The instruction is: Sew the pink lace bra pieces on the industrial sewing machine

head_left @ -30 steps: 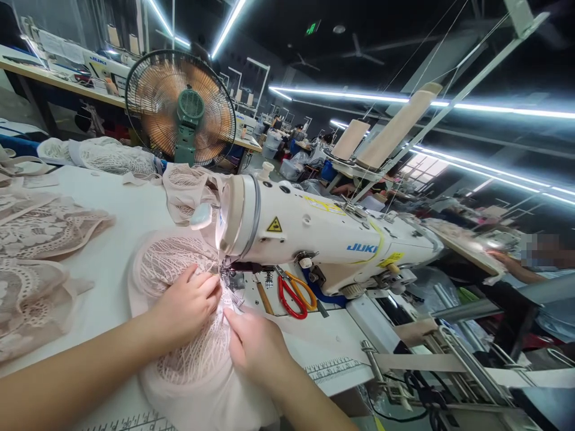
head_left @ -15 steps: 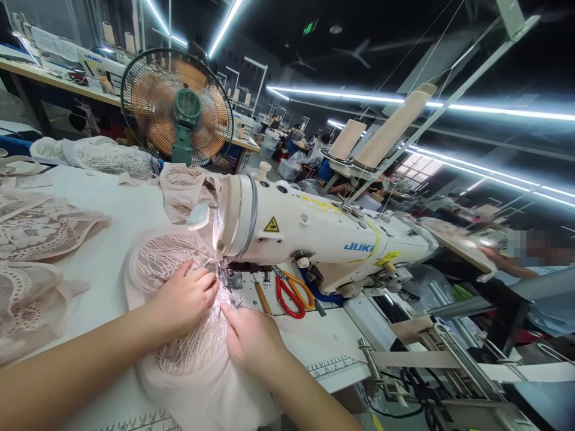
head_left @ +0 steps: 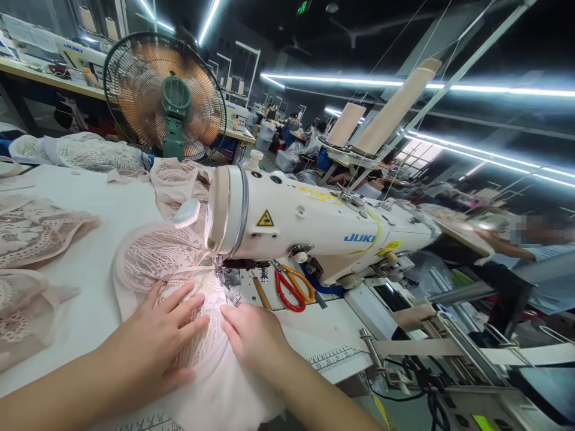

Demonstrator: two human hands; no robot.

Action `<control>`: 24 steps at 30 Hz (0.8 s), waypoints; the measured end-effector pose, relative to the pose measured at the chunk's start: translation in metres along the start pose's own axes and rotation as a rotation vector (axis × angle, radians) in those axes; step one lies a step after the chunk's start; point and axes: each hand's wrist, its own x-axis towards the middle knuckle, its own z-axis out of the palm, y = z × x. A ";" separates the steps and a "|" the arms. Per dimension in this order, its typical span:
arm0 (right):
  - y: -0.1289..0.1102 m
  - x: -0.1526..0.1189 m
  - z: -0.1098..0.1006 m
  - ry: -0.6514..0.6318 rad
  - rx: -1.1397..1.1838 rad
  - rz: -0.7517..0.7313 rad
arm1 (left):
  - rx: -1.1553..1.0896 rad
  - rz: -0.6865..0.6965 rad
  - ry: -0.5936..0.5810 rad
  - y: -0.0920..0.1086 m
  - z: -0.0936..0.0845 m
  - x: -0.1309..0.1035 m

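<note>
A pale pink lace garment piece (head_left: 148, 263) lies on the white table under the presser foot (head_left: 227, 280) of a white JUKI sewing machine (head_left: 314, 230). My left hand (head_left: 155, 338) rests flat on the lace with its fingers spread, a little back from the needle. My right hand (head_left: 254, 335) presses the garment's edge just in front of the presser foot, fingers closed on the fabric.
Red and orange scissors (head_left: 291, 287) lie on the machine bed beside a wooden-handled tool (head_left: 260, 292). More lace pieces (head_left: 36, 230) lie at the left. A green fan (head_left: 166, 99) stands behind the table. Thread cones (head_left: 393, 117) rise behind the machine. Another person's arm (head_left: 507, 246) is at the right.
My left hand has drawn back from the needle and flattened, fingers spread, on the lace. My right hand stays by the presser foot. The view has shifted a little.
</note>
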 end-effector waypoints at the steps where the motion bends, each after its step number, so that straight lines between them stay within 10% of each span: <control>1: -0.001 0.001 -0.002 -0.013 -0.009 0.012 | 0.022 -0.016 -0.011 0.001 -0.001 -0.002; 11: 0.000 -0.002 -0.007 -0.003 -0.049 -0.032 | 0.089 -0.193 0.033 -0.032 0.026 -0.012; 24: -0.011 0.011 -0.031 -0.225 -0.070 0.045 | 0.079 -0.171 -0.049 -0.061 0.011 0.006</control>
